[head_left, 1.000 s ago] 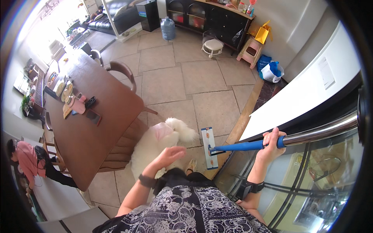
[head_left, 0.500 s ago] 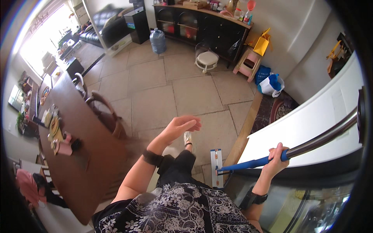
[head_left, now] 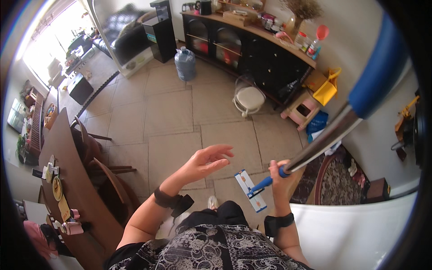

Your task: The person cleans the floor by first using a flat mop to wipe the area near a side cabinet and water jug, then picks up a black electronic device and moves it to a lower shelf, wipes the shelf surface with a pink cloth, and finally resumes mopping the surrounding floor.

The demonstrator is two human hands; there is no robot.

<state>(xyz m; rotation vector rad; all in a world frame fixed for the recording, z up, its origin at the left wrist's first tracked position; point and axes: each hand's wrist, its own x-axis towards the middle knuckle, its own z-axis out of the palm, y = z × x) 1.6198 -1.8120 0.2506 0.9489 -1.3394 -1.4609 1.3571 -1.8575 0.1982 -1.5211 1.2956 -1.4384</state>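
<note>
Flat mop [head_left: 315, 146] slants across the right side, its white, blue-ended head [head_left: 245, 183] on the tiled floor [head_left: 173, 123] and its steel and blue pole [head_left: 328, 135] rising toward the upper right. The right hand [head_left: 280, 179] is closed around the pole. The left hand [head_left: 204, 163] hangs over the floor with nothing in it, fingers loosely extended and slightly curled. A pale shoe [head_left: 213, 202] shows near the head. Farther off, a white-seated stool [head_left: 249, 100] stands before a black cabinet [head_left: 265, 65].
</note>
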